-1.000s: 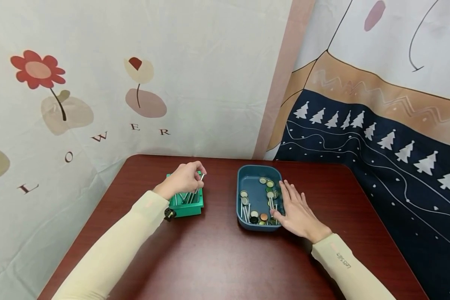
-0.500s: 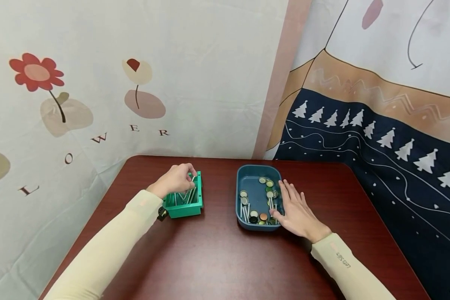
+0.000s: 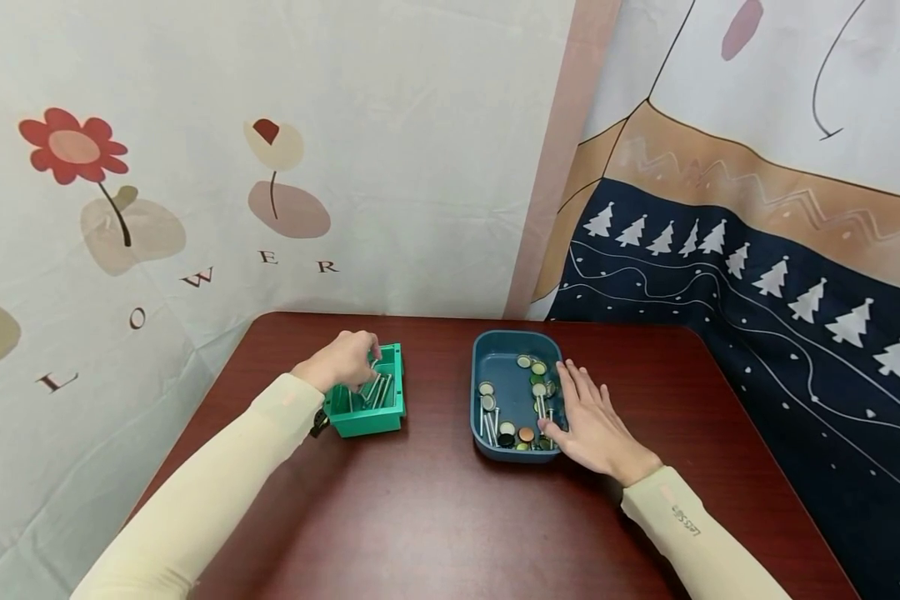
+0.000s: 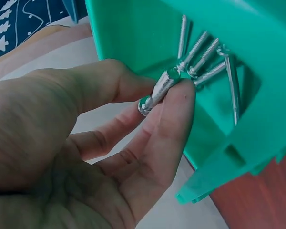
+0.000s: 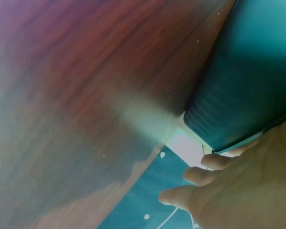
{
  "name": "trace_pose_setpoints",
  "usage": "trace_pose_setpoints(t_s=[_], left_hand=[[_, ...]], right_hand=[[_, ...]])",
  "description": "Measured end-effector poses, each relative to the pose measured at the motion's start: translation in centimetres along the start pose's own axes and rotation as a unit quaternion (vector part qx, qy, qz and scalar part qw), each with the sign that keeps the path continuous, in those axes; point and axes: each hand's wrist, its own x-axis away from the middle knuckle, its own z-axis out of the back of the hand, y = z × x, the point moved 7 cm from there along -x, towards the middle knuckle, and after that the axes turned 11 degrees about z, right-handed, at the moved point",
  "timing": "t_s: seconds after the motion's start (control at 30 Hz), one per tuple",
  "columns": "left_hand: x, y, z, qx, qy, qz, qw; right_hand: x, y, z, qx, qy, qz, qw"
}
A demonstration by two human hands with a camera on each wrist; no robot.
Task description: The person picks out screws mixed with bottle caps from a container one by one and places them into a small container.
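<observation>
My left hand point(image 3: 345, 360) is over the green bin point(image 3: 371, 425), with its fingers at the bin's inside. In the left wrist view, the thumb and fingers pinch a silver threaded bolt point(image 4: 163, 87). Several more bolts point(image 4: 207, 55) lie in the bin beyond the fingertips. My right hand point(image 3: 596, 421) touches the right side of the blue tray point(image 3: 506, 337), fingers straight and thumb over the rim. Inside that tray are several bolts point(image 3: 489, 427) and round bottle caps point(image 3: 526, 434). The right wrist view shows the tray's outer wall point(image 5: 248, 71) beside the palm.
Both containers stand on a dark red wooden table point(image 3: 435, 508), with a gap between them. Behind it hang a pale cloth with flowers point(image 3: 420, 167) and a dark blue cloth with white trees point(image 3: 727, 308).
My left hand has moved left and slightly down over the green bin, bringing more of the bin's bolts into sight. The right hand stays at the blue tray.
</observation>
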Motion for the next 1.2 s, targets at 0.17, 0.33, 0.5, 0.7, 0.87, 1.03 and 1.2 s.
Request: trace_pose_setpoints(t_s=[0.17,0.33,0.5,0.7,0.87,1.03,1.2], left_hand=[[-0.2,0.1,0.1,-0.022,-0.001,-0.004,0.9998],[-0.1,0.4,0.1,-0.043,0.004,-0.004,0.9991],[0.1,0.6,0.4,-0.073,0.035,-0.008,0.9967],[0.4,0.8,0.9,-0.073,0.078,-0.012,0.9942],[0.8,1.1,1.4,-0.067,0.118,-0.016,0.9906],[1.2,1.6,1.6,-0.075,0.158,-0.027,0.9842],[1.7,2.6,1.8,-0.083,0.191,-0.051,0.9767]], right_hand=[[0.0,0.0,0.0,-0.001,-0.002,-0.003,1.0],[-0.1,0.1,-0.1,0.0,-0.001,-0.004,1.0],[-0.1,0.1,-0.2,0.002,0.0,-0.002,1.0],[-0.1,0.2,-0.2,0.002,0.001,-0.002,1.0],[-0.2,0.2,-0.1,0.002,0.002,0.0,1.0],[-0.3,0.0,0.0,0.011,0.005,0.009,0.9999],[-0.2,-0.1,0.2,0.019,0.002,0.013,0.9997]])
